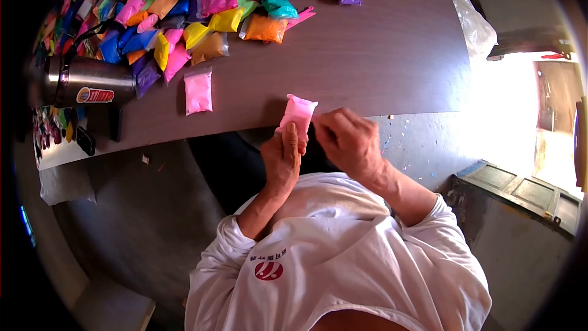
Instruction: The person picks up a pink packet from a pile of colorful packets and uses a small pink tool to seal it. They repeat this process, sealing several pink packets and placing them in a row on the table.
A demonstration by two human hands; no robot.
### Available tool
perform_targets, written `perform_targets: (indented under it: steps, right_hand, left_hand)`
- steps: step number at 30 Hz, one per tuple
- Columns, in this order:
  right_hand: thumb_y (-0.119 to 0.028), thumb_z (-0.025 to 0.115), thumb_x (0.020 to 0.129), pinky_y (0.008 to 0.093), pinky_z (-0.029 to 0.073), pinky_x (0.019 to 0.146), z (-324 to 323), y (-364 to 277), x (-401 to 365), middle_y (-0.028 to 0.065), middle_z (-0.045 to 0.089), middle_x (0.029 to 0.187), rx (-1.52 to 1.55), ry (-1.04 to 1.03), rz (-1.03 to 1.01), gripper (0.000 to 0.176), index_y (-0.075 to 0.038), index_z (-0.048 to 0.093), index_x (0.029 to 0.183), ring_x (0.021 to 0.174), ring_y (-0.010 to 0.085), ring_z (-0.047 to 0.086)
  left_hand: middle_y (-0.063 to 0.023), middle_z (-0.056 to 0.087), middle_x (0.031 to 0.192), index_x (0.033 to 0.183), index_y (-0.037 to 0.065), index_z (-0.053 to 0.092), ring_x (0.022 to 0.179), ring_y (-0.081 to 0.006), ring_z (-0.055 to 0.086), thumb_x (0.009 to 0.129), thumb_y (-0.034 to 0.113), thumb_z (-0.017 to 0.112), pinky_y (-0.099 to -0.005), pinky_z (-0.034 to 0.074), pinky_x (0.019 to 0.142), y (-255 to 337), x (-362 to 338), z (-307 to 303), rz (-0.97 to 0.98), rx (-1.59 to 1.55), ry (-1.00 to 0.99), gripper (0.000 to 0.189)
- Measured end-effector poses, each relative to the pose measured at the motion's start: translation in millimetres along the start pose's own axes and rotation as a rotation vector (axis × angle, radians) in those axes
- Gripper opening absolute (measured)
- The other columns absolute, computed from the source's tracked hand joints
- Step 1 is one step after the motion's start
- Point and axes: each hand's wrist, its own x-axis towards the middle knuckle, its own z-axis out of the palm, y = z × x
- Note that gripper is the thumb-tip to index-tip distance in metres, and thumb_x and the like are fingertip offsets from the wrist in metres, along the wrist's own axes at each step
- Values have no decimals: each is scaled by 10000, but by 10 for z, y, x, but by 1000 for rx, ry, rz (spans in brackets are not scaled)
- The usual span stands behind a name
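A pink packet (299,112) in clear wrapping is held upright by my left hand (283,156), thumb across its lower front, just over the table's near edge. My right hand (349,141) is beside the packet's right side with its fingers curled together; whether it pinches anything is too small to tell. Another pink packet (198,92) lies flat on the table to the left of the held one.
Many coloured packets (222,19) are heaped over the brown table (380,55) at the back left. A steel flask (98,79) with a sticker lies at the left. Clear plastic (474,24) hangs at the far right corner. A metal-framed cabinet (520,190) stands at the right.
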Motion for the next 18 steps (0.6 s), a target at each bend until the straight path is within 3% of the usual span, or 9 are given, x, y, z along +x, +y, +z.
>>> perform_targets:
  steps: [5,7,9,12,14,18]
  right_hand:
    - [-44,640,717,337,483,498,33,172,21,68,569,675,-150,63,112,70,-79,584,741,578,241,588]
    - [-45,638,719,338,484,503,-39,142,75,68,574,697,-64,62,126,73,-77,590,764,594,242,592]
    - [-27,622,730,349,494,524,-48,-31,28,68,561,727,-96,-87,61,81,-81,600,786,624,251,599]
    - [-26,612,739,358,493,522,22,9,59,80,553,716,-24,-17,10,75,-70,597,797,618,266,592]
    - [-39,613,750,365,493,522,-42,150,134,94,559,721,-126,-85,185,75,-57,597,820,613,277,588]
    - [-68,623,760,362,488,518,-106,22,181,100,570,728,15,-46,107,88,-52,594,841,609,283,586]
  left_hand:
    - [-28,539,591,652,4,529,481,-70,462,944,263,480,-206,367,431,17,-7,18,-22,28,28,394]
    - [-31,545,588,658,4,534,482,-65,468,947,262,475,-203,367,433,-32,7,-6,15,53,-6,392]
    - [-33,546,586,656,3,537,480,-65,469,948,261,472,-204,366,433,-43,7,-5,17,67,-5,395]
    - [-35,546,578,649,1,543,478,-64,468,949,253,473,-205,362,433,-22,23,26,37,95,0,398]
    - [-35,544,573,645,0,545,477,-63,467,949,246,475,-205,358,433,-52,7,0,46,116,6,398]
    - [-32,539,556,635,-8,555,476,-68,470,940,247,497,-207,353,432,-52,49,18,55,129,-8,402]
